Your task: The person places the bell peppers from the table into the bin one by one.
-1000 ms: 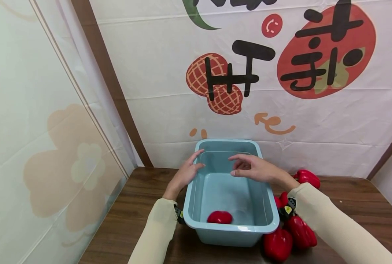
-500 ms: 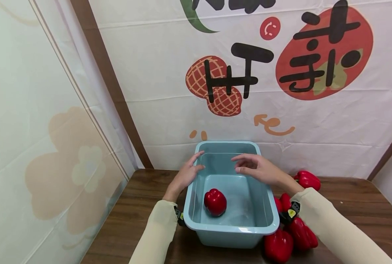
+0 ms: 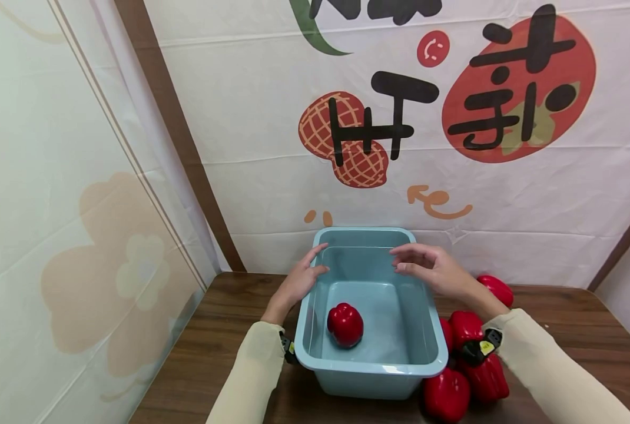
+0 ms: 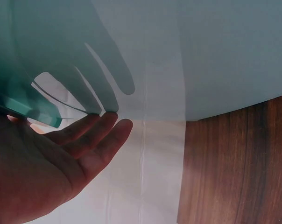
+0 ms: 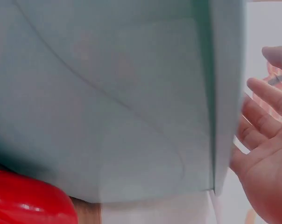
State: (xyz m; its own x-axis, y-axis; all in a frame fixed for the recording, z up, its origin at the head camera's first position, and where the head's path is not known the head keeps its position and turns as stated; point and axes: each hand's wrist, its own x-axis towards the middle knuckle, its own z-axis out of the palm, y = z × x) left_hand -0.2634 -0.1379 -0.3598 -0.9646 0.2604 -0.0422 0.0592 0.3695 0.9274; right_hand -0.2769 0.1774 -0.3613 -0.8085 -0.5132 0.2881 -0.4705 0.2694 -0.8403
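Observation:
A light blue plastic tub (image 3: 370, 370) stands lengthwise on the table. One red bell pepper (image 3: 345, 325) sits on its floor, left of the middle. My left hand (image 3: 300, 281) holds the tub's left rim, thumb over the inside; in the left wrist view its fingers (image 4: 106, 144) lie against the outer wall. My right hand (image 3: 434, 270), holding nothing, hovers over the right rim toward the back, its fingers loosely bent. The right wrist view shows that hand (image 5: 267, 135) beyond the tub's edge, with part of a red pepper (image 5: 29, 198) low in view.
Several more red bell peppers (image 3: 446, 393) lie on the wooden table (image 3: 209, 338) along the tub's right side, some partly hidden by the right wrist. Another pepper (image 3: 496, 290) lies farther back. A printed white cloth (image 3: 272, 194) hangs right behind the table.
The pepper in the tub has shifted from near the front wall to left of the middle and now stands upright. My right hand has moved right, toward the rim. The left hand stays put.

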